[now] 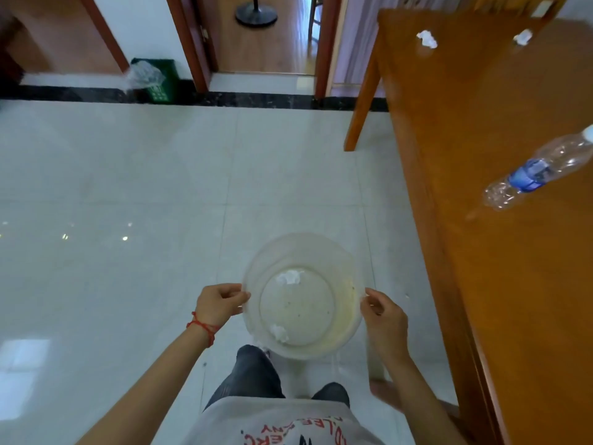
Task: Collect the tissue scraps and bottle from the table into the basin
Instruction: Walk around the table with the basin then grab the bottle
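Clear plastic basin [348, 261]; glossy wood table [500, 284].

Both hands, left [218, 305] and right [383, 319], grip opposite rims of a translucent round plastic basin [340, 261] holding two white tissue scraps [290, 277]. A clear plastic bottle [539, 170] lies on the orange wooden table [481, 284] with two more white tissue wads [426, 39].

Basin [345, 261] held over the floor [128, 187], left hand [218, 305] at its left rim, right hand [385, 319] at its right rim. Two tissue scraps in the basin [290, 277] [279, 332]. Table [481, 284] to the right, bearing a lying bottle [532, 175] nearer and two tissue scraps at its far end [426, 39] [523, 37].
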`<state>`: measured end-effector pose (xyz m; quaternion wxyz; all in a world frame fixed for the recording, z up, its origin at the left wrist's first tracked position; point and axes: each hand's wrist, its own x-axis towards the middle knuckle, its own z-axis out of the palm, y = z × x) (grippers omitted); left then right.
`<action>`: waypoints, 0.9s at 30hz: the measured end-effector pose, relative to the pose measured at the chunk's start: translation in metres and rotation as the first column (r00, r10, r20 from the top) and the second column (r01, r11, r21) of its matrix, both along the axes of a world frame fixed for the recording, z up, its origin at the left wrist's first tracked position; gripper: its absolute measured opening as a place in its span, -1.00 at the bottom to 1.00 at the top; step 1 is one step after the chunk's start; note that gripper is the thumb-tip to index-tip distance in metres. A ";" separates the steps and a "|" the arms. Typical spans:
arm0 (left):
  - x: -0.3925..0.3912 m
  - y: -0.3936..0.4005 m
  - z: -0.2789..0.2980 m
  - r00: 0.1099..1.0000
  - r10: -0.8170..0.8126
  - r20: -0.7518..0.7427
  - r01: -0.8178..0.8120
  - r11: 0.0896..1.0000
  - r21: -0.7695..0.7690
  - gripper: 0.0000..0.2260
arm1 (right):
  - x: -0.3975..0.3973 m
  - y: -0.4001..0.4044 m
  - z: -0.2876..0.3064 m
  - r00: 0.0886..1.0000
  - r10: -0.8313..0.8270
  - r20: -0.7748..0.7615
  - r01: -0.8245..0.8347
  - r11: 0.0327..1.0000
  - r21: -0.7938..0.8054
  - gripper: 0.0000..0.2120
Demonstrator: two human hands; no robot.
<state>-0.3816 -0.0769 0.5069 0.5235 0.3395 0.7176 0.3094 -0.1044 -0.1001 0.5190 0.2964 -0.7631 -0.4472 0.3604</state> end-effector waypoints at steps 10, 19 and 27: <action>-0.020 0.159 0.009 0.995 -0.099 0.003 0.099 0.995 0.024 -0.78 | -0.025 0.118 0.004 0.989 -0.141 -0.043 0.143 0.989 0.029 -0.73; 0.028 0.266 0.006 0.978 -0.205 0.026 0.205 0.979 0.008 -0.78 | 0.013 0.193 -0.001 0.971 -0.237 -0.028 0.237 0.971 0.027 -0.75; 0.080 0.330 0.004 0.935 -0.355 -0.006 0.355 0.935 -0.013 -0.77 | 0.054 0.219 -0.005 0.940 -0.337 -0.044 0.335 0.941 -0.047 -0.74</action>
